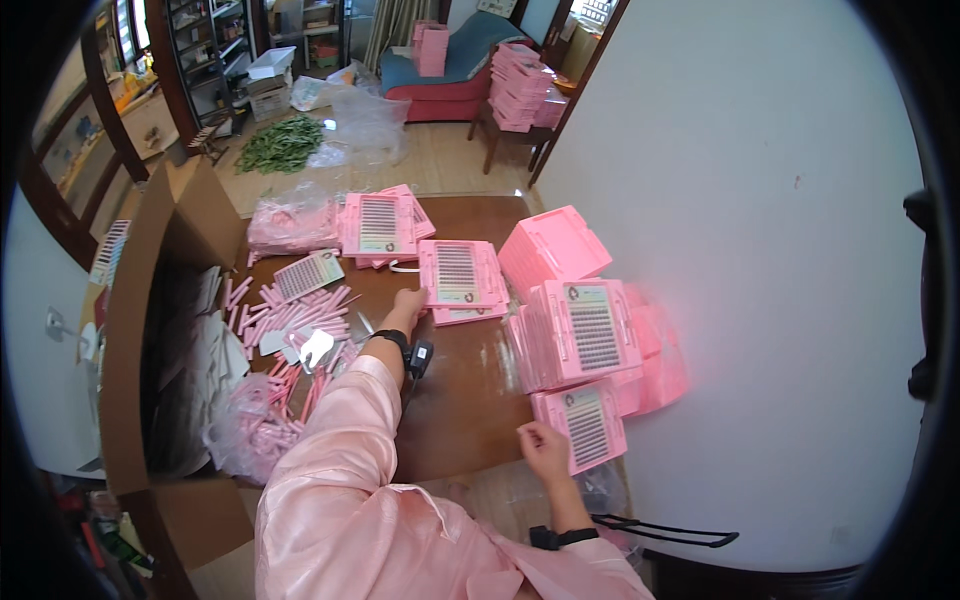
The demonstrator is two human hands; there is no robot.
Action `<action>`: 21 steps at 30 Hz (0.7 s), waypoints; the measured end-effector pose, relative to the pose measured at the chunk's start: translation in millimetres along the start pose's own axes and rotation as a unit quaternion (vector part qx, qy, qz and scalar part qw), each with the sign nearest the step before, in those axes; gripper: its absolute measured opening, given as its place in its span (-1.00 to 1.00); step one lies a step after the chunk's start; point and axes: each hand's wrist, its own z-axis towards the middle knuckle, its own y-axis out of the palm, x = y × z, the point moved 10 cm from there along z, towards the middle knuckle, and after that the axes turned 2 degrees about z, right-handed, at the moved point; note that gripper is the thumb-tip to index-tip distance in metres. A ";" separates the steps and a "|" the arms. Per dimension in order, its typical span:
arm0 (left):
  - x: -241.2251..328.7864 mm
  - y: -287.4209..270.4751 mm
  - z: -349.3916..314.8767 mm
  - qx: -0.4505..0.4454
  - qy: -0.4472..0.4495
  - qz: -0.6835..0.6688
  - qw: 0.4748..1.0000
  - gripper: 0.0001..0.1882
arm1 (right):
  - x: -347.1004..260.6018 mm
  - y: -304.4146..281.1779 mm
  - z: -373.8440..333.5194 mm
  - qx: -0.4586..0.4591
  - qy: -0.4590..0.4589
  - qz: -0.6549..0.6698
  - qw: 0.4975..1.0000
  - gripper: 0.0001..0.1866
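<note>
My left hand (407, 307) reaches over the brown table to the lower left corner of a pink eyelash tray case (457, 272). Its fingers close on that edge, partly out of sight. The case lies on another pink case, and rows of dark lash clusters show in its window. My right hand (545, 450) is near the table's front right edge, fingers curled together. Right beside it is another pink lash case (587, 425), tilted against a stack. Whatever the right fingers pinch, if anything, is too small to make out.
Stacked pink cases (590, 330) line the table's right side by the white wall (770, 250). More cases (378, 223) lie at the back. Pink tubes (295, 318), a loose lash card (308, 275) and a plastic bag (250, 425) cover the left, beside a cardboard box (150, 330).
</note>
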 end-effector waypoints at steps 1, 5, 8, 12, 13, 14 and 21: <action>4.7 8.6 0.4 -0.045 -0.004 -0.018 0.999 -0.61 | 6.3 14.1 -1.9 -0.040 0.039 -0.003 0.998 -0.86; -1.0 14.4 -48.1 -0.076 -0.025 -0.130 0.988 -0.88 | 36.0 58.1 4.2 -0.072 0.149 0.073 0.983 -0.78; -22.7 25.3 -134.4 -0.183 -0.032 -0.223 0.957 -0.81 | 71.1 120.2 24.9 -0.057 0.295 0.312 0.901 -0.63; -83.5 23.6 -249.6 -0.222 -0.089 -0.261 0.935 -0.77 | 76.3 207.2 56.9 -0.116 0.336 0.580 0.733 -0.68; -95.7 23.3 -271.8 -0.242 -0.085 -0.228 0.939 -0.74 | 84.6 215.3 58.4 -0.093 0.348 0.585 0.726 -0.69; -104.2 20.3 -288.4 -0.266 -0.077 -0.203 0.939 -0.72 | 99.6 216.5 57.1 -0.045 0.380 0.566 0.730 -0.69; -134.2 -155.0 -306.9 -0.050 0.103 0.400 0.909 -0.79 | 107.5 189.7 46.9 -0.411 0.299 0.340 0.792 -0.48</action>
